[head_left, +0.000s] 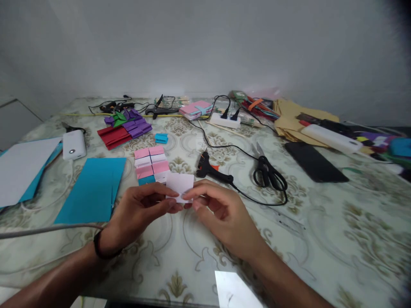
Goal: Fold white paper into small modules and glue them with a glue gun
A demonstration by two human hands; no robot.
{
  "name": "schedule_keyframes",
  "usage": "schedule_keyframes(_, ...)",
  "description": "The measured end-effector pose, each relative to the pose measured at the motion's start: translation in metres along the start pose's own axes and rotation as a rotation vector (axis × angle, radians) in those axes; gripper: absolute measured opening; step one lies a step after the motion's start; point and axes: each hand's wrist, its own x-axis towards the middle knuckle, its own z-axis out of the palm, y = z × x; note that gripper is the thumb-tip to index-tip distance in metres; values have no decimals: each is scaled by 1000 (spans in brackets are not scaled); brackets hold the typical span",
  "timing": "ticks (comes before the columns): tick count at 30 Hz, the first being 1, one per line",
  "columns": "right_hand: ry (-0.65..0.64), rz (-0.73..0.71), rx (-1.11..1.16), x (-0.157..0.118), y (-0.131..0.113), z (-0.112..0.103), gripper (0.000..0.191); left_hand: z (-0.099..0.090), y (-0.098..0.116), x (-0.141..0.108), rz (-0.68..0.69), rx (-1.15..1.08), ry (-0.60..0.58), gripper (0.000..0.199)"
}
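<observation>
A small white piece of paper (180, 185) is held up between both hands over the near middle of the table. My left hand (141, 211) pinches its left side between thumb and fingers. At its right side, my right hand (221, 209) grips the lower edge with curled fingers. Just behind the paper lie folded pink, white and blue paper pieces (150, 161) in rows. To the right of them rests a black glue gun (212, 169), its nozzle pointing away. Blue paper sheets (91, 188) lie beside my left hand.
Black scissors (268, 171), a clear ruler (282, 220) and a black phone (314, 162) lie on the right. A white power strip (225, 120) with cords stands behind. Red folded papers (114, 137), purple folded papers (137, 125) and a white power bank (74, 144) sit at the left.
</observation>
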Motion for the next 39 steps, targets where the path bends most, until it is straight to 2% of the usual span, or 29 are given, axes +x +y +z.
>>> schedule_keyframes(2, 36, 30, 6, -1, 3, 3, 7, 2, 0, 0, 1, 42, 14, 17)
schedule_keyframes(5, 106, 93, 84, 0, 10, 8, 27, 5, -2, 1, 22, 71, 40, 27)
schedule_keyframes(9, 86, 181, 193, 3, 15, 9, 42, 7, -2, 1, 20, 64, 80, 42)
schedule_keyframes(16, 59, 196, 123, 2, 13, 9, 24, 3, 1, 3, -56, 55, 23, 37)
schedule_keyframes(21, 9, 228, 108, 3, 13, 8, 17, 1, -2, 5, -126, 169, -124, 21)
schedule_keyframes(23, -31, 231, 71, 3, 12, 6, 12, 1, -2, 4, -137, 197, -149, 28)
schedule_keyframes(26, -107, 242, -15, 3, 10, 6, 26, 1, 1, 2, -130, 201, -138, 34)
schedule_keyframes(29, -146, 230, -73, 1, 7, 7, 32, 2, 4, 0, -131, 206, -136, 36)
schedule_keyframes(36, -72, 133, -107, -3, 7, 12, 34, 3, 6, -2, -106, 186, -146, 38)
schedule_keyframes(39, 15, 108, 4, -2, 9, 11, 9, 1, 6, -1, -94, 209, -150, 35)
